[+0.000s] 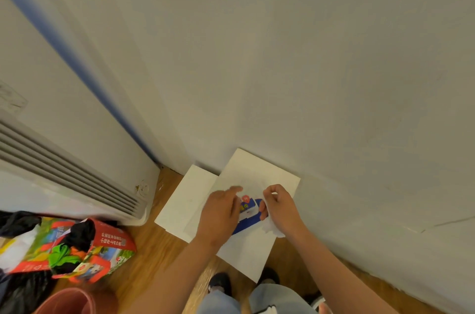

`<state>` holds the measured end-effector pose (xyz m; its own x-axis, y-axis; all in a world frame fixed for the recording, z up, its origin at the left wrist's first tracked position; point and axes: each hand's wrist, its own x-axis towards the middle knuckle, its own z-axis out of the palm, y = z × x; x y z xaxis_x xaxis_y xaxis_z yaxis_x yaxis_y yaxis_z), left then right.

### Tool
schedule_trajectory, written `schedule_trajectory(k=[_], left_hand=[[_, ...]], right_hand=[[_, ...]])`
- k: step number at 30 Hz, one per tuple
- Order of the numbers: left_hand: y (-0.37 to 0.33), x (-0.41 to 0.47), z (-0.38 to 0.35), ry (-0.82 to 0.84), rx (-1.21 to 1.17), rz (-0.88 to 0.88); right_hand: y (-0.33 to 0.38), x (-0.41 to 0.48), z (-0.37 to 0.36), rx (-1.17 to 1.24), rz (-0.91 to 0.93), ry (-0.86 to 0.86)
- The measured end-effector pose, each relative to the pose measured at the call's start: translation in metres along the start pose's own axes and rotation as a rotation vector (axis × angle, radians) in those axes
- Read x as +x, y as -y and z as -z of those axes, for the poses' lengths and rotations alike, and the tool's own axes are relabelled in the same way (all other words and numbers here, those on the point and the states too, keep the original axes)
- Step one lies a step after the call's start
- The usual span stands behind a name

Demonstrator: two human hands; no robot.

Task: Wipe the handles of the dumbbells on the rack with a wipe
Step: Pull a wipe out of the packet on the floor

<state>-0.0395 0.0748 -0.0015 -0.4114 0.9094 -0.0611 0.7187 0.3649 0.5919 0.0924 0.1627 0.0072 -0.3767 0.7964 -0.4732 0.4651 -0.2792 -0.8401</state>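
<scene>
One wipe [273, 229], thin, white and crumpled into soft folds, hung from the right hand [280, 204], whose fingers were curled and pinched its upper edge. It was held just right of the wipe pack [248, 212], above the near right part of the larger board [259, 169].

The single pack was a flat, glossy blue packet with a white lid panel, a yellow label and a small red round sticker at its far end. The left hand [221, 213] lay over the pack's left side with its fingers fairly straight and the forefinger reaching far; motion blur hid whether it pressed the pack.

Two matte white rectangular boards lay on the wooden floor [154, 249]. The larger one overlapped the smaller board [185, 198] to its left, and both butted against the plain pale wall [308, 69].

At far left stood one white appliance [64, 167] with long horizontal slats. Near left sat one red printed carton [113, 241] stuffed with black and bright green cloth, and one smooth reddish round bucket [69, 301] at the near edge. Two dark shoes [219, 283] stood below the hands, the right one partly on the larger board's near corner.
</scene>
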Motion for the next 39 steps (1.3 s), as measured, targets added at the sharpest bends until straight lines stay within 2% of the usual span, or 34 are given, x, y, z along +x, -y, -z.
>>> schedule_trajectory(k=[2,5,10,12,14,16,18,25,32,39], left_hand=[[0.005,-0.007,-0.010,0.119,0.138,-0.053],[0.011,-0.015,-0.024,0.186,0.338,-0.130],[0.015,-0.023,-0.028,0.275,0.451,-0.154],[0.012,-0.024,-0.027,0.243,0.256,-0.112],[-0.007,-0.026,-0.020,0.180,-0.119,0.020],[-0.032,-0.025,-0.012,0.196,-0.504,0.159],[-0.049,-0.021,-0.006,0.200,-0.728,0.208],[-0.062,0.005,0.016,0.102,-0.634,0.109],[-0.053,0.008,0.059,0.041,-0.824,0.099],[-0.039,0.010,0.093,-0.006,-0.906,0.089]], right_hand=[[0.000,0.001,0.001,-0.007,-0.014,-0.005],[0.001,0.001,0.002,-0.014,-0.023,0.000],[0.003,-0.002,0.001,0.003,-0.016,-0.003],[0.006,-0.002,0.002,0.028,-0.004,-0.017],[0.013,-0.004,0.005,0.102,0.020,-0.025],[0.022,-0.006,0.009,0.208,0.063,-0.026],[0.033,-0.008,0.014,0.255,0.102,-0.057],[0.054,-0.015,0.026,0.276,0.220,-0.193],[0.068,-0.038,0.008,0.344,0.155,-0.032],[0.089,-0.051,-0.014,0.409,0.253,-0.107]])
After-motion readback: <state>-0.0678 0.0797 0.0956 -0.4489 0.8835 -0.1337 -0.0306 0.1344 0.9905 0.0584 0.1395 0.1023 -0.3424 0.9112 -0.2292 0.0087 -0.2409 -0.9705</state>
